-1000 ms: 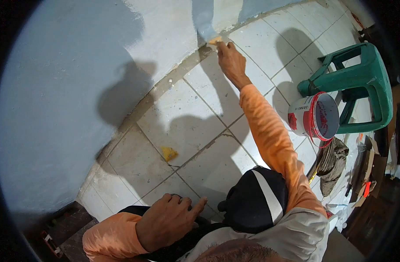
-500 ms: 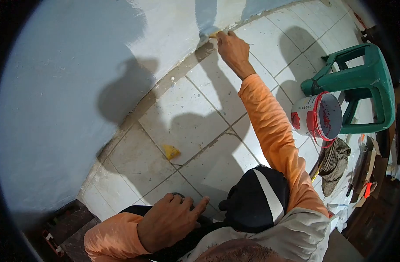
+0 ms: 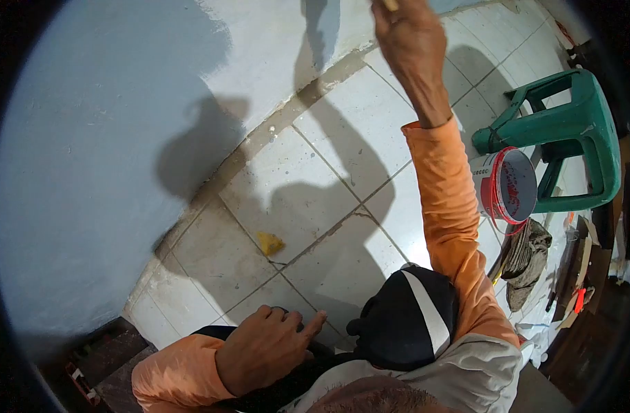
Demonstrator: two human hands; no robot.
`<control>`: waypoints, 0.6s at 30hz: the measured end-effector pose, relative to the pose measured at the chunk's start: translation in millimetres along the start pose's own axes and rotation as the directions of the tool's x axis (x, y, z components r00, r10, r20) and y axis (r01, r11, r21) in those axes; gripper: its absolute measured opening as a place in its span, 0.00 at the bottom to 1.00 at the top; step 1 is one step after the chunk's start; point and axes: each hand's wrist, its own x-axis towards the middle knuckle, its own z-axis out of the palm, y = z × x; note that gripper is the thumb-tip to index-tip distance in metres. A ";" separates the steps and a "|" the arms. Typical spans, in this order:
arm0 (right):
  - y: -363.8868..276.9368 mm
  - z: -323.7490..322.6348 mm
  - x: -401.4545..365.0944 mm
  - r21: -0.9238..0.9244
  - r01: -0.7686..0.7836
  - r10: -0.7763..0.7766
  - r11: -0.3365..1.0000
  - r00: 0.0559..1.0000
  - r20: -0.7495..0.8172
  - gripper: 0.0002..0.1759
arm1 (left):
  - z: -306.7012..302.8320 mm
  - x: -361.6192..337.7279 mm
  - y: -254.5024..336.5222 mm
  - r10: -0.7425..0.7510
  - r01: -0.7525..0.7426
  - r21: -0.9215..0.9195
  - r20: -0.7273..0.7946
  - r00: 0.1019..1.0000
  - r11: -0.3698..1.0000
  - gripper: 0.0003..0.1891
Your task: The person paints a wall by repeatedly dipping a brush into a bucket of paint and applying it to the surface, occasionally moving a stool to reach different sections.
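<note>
My right hand (image 3: 415, 51) is raised near the top edge, fingers closed round a thin pale-yellow handle (image 3: 391, 4); the tool's far end is out of view. Close by is the wall (image 3: 108, 131), part grey-blue paint and part whitish. Low in the view, my left hand (image 3: 268, 351) rests on my dark-clothed left leg, its index finger stretched out and nothing seen in it. A white bucket (image 3: 487, 180) with a red rim lies tilted to the right of my right forearm, its mouth towards the right.
A green plastic stool (image 3: 594, 138) stands beside the bucket. A crumpled yellow scrap (image 3: 269, 243) lies on the white tiled floor (image 3: 287, 179). At the right are a dark cloth (image 3: 525, 265) and wood pieces (image 3: 580, 275). My black-and-white-clad knee (image 3: 404, 320) is in front.
My right hand has lifted from the foot of the wall and moved up and to the right, still holding the handle. My left hand has stayed in place.
</note>
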 end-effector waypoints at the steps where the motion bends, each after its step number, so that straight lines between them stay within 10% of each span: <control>1: -22.4 -21.2 10.2 0.086 -0.077 0.081 0.993 0.996 -0.039 0.15 | 0.1 0.3 0.6 -0.002 0.002 0.020 0.007 1.000 1.000 0.37; 5: 2.4 -49.3 -25.3 0.099 0.062 -0.053 0.993 0.995 -0.089 0.11 | -7.1 1.4 5.9 -0.032 0.028 0.085 0.042 0.999 0.996 0.38; 9: -15.9 -123.7 -105.2 0.081 -0.321 0.293 0.944 0.923 0.250 0.16 | -1.0 0.7 6.9 -0.028 0.031 0.110 -0.025 0.999 0.994 0.37; 18: 18.4 -334.3 -154.8 -0.775 0.203 -0.035 0.598 0.973 0.228 0.19 | -0.7 7.2 17.1 -0.006 0.019 0.167 -0.079 0.997 0.986 0.37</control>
